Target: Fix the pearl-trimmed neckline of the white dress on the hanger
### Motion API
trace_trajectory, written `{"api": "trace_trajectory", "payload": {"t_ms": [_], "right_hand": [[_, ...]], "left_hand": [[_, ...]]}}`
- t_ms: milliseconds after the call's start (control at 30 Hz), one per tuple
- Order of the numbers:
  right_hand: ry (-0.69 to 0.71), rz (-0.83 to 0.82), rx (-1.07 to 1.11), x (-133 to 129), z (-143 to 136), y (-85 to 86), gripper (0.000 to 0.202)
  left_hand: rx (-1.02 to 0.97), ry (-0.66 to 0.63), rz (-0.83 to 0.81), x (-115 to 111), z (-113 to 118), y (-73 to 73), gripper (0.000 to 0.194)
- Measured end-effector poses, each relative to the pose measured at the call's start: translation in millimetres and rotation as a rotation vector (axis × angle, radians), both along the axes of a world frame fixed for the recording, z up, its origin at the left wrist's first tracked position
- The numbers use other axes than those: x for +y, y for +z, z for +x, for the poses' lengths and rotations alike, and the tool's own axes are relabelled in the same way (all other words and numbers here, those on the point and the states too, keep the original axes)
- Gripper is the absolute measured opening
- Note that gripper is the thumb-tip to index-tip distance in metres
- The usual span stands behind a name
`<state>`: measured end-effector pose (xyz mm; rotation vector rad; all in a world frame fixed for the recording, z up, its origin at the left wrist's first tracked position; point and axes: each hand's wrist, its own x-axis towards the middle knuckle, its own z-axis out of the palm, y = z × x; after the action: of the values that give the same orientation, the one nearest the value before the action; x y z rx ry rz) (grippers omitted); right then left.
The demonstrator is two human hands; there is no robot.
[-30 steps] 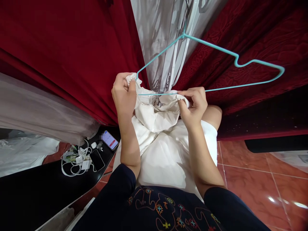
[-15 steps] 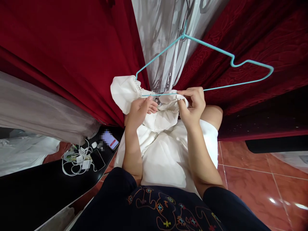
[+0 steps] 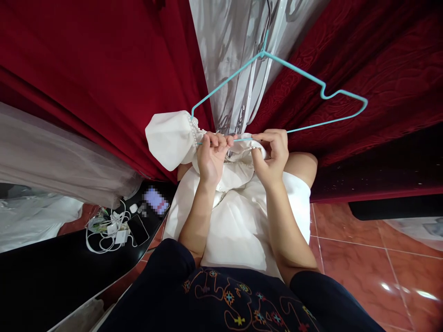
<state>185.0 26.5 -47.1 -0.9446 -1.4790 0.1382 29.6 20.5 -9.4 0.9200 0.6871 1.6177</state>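
A light-blue wire hanger (image 3: 293,70) hangs upright in front of me, its left shoulder inside the pearl-edged opening of a white garment (image 3: 238,177). The garment's puffy sleeve (image 3: 169,140) sticks out to the left, and the rest drapes over my lap. My left hand (image 3: 212,159) has its fingers curled over the hanger's bottom bar, close to the pearl trim. My right hand (image 3: 272,154) pinches a fold of the pearl-edged cloth at the same bar. The hanger's right shoulder is bare. Cloth behind my fingers is partly hidden.
Dark red curtains (image 3: 104,69) hang on both sides of a grey-white drape (image 3: 224,50). At left, a black bench (image 3: 51,276) bears a dark phone (image 3: 138,230), a lit phone (image 3: 155,200) and tangled white cables (image 3: 104,249). Reddish tiles (image 3: 353,258) cover the floor.
My left hand has risen from below the bar and curled its fingers over it. The hanger's right end has swung left, and the puffy sleeve has shifted left. My right hand keeps its pinch.
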Motion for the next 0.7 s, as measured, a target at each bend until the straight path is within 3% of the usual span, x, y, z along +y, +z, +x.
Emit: {"api": "trace_trajectory", "payload": {"t_ms": [300, 467, 567, 700], "right_hand": [[0.037, -0.041, -0.058, -2, 2, -3.5, 0.027], [-0.254, 0.135, 0.087, -6, 22, -15.3, 0.036], [-0.419, 0.239, 0.294, -1, 50, -21.2, 0.026], [-0.551, 0.124, 0.346, 19, 106, -16.0, 0.034]], "left_hand": [[-0.033, 0.049, 0.015, 1, -3, 7.5, 0.061], [-0.136, 0.065, -0.053, -2, -3, 16.7, 0.054], [-0.174, 0.080, -0.122, -4, -2, 20.0, 0.051], [-0.227, 0.070, -0.088, -4, -1, 20.0, 0.047]]}}
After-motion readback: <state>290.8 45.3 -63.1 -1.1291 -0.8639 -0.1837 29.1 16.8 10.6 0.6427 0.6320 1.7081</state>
